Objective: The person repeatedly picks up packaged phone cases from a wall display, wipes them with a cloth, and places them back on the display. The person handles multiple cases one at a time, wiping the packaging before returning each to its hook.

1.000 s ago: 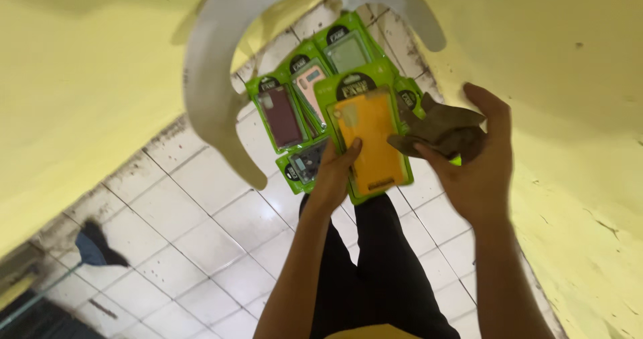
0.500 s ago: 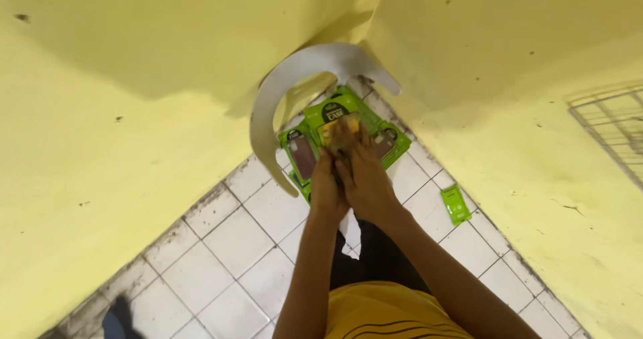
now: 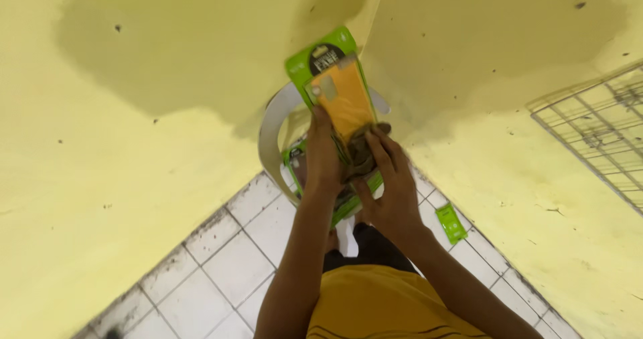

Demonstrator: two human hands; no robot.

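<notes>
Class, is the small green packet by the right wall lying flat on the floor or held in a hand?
Flat on the floor: the green packet lies on the tiles, apart from both hands.

1. Two hands: the left hand (image 3: 323,153) and the right hand (image 3: 388,178).
2. One raised green packet (image 3: 337,88) with an orange case.
3. One small green packet (image 3: 451,222) on the floor, right.
4. One wire rack (image 3: 599,128), far right.
5. One white curved board (image 3: 270,141).

Looks like a small phone-accessory shop or its stockroom: retail-packed phone cases in green blister cards (image 3: 333,88), more stacked below (image 3: 348,201), one loose on the white tiled floor (image 3: 451,223). Wire display grid (image 3: 596,128) leaning on stained yellow walls (image 3: 134,111).
</notes>
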